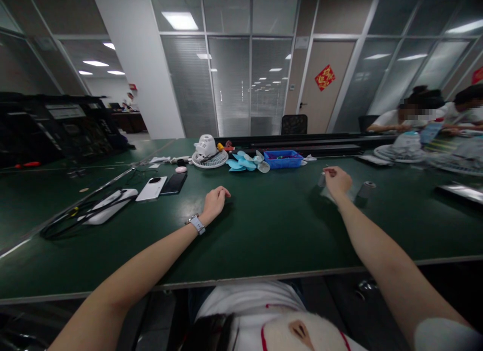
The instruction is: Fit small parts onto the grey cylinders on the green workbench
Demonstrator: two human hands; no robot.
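Small grey cylinder (322, 179) stands on the green table (264, 230), at the right, just behind the right hand (337, 182). That arm is stretched far forward, the fingers pinched together; I cannot tell if they grasp something. A second grey cylinder (366, 189) stands near, more right. The left hand (215, 202), with a watch (196, 223), rests loosely curled on the table, holding nothing.

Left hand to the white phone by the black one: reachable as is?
Probably yes. The left hand rests loosely curled on the green table; only bare surface lies between it and the white phone.
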